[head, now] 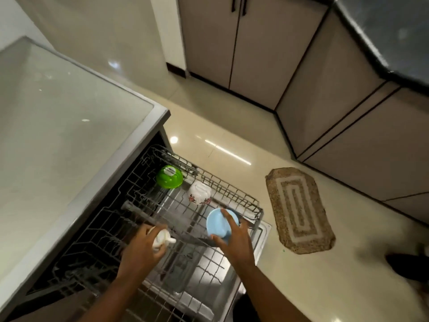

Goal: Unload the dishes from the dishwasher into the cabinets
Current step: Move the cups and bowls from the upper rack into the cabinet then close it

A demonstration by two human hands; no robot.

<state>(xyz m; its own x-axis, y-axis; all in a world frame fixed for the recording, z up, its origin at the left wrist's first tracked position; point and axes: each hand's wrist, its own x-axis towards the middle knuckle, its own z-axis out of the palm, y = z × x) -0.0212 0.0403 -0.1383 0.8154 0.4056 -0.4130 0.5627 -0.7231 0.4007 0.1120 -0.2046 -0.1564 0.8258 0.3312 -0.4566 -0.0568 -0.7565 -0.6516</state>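
The dishwasher's wire rack [232, 189] is pulled out over the open door. A green bowl [169, 177] and a white flowered cup [199, 194] sit upside down at the rack's far end. My right hand [234, 238] grips a light blue bowl [218, 223] near the rack's right edge, fingers spread over its upturned base. My left hand [141, 247] is closed around a small white cup [160, 238] above the middle of the rack; its handle sticks out to the right.
A glass-topped counter [58, 117] covers the dishwasher on the left. Grey cabinets [234, 43] with dark handles line the back and right walls under a dark countertop [394, 31]. A woven mat [299, 210] lies on the glossy tile floor to the right.
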